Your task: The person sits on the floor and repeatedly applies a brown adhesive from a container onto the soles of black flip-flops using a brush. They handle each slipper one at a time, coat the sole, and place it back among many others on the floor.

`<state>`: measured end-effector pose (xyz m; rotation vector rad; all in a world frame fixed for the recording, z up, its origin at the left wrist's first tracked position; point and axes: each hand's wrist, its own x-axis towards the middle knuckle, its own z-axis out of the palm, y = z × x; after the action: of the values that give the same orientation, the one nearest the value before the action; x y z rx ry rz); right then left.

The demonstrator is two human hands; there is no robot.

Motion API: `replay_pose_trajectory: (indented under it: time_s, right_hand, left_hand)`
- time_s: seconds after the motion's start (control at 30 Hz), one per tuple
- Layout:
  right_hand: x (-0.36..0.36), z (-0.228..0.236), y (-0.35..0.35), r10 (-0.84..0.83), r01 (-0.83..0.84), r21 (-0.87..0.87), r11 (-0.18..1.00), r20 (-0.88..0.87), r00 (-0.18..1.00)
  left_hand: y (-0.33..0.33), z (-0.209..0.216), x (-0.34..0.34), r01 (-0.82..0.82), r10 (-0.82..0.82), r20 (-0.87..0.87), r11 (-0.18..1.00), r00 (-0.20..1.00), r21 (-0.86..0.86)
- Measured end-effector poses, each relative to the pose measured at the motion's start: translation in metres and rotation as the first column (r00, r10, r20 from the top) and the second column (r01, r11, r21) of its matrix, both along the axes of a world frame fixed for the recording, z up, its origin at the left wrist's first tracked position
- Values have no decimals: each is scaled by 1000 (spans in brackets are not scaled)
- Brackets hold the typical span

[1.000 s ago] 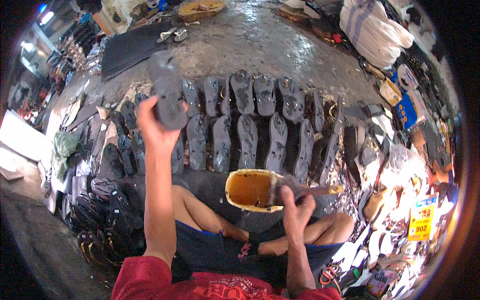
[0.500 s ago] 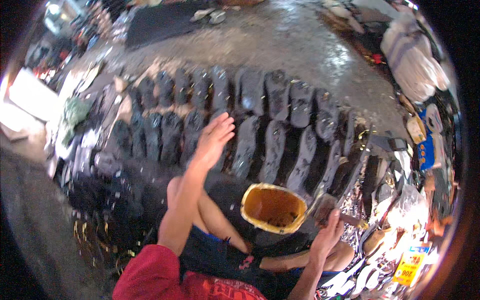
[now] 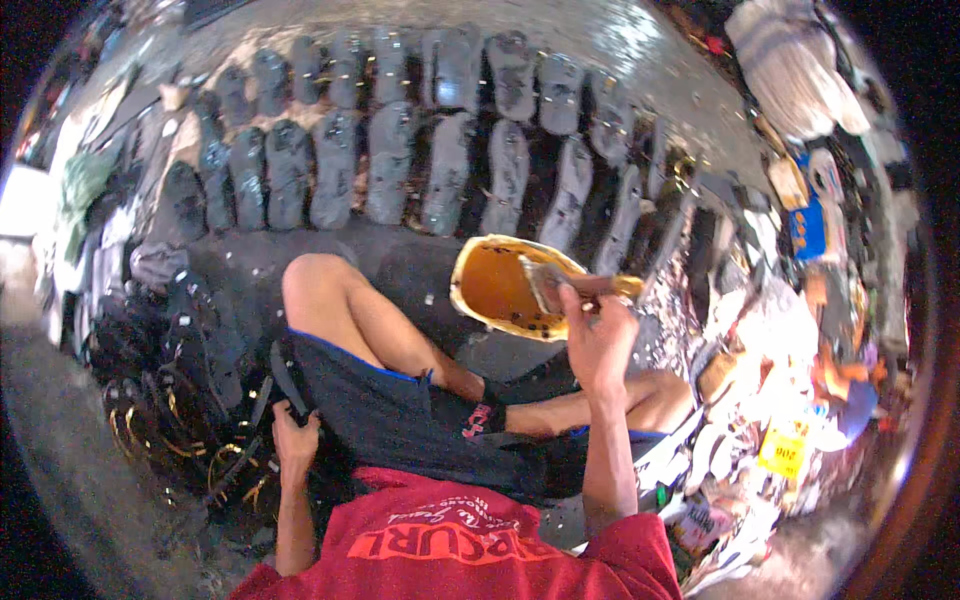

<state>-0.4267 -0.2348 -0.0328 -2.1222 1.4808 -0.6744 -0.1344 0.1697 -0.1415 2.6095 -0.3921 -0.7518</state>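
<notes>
My right grip is clamped on a brush, its head over the amber-filled tub; my left grip, near left, is wrapped around a dark flat piece. Lettering crosses my red shirt; a yellow card, right, bears print.

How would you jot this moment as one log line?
left hand: gripping dark flat piece | right hand: holding brush over tub of amber liquid | ahead: rows of dark soles

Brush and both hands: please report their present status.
Right hand gripping brush, bristles at opening of amber-filled tub. Left hand at dark sole, grip unclear. No obstruction visible around brush.
</notes>
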Motion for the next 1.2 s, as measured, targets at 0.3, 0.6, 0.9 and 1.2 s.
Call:
replay_pose_trajectory:
  time_s: [0.3, 0.6, 0.9, 1.2]
  right_hand:
    - [-13, 14, -6, -283, 260, 111, 959, 401, 871]
    - [-82, -4, 26, -261, 181, 387, 904, 166, 951]
    - [-36, 31, -1, -486, -87, 520, 850, 836, 253]
    - [60, 84, 12, 24, -47, 27, 999, 564, 825]
  left_hand:
    - [-21, 57, 15, -305, 277, -129, 836, 952, -456]
    - [-122, 125, -29, 558, -458, 511, 828, 727, -51]
    - [-181, 143, -56, -469, -8, -664, 700, 748, -538]
    - [-224, 149, -124, -297, -409, -563, 552, 718, -779]
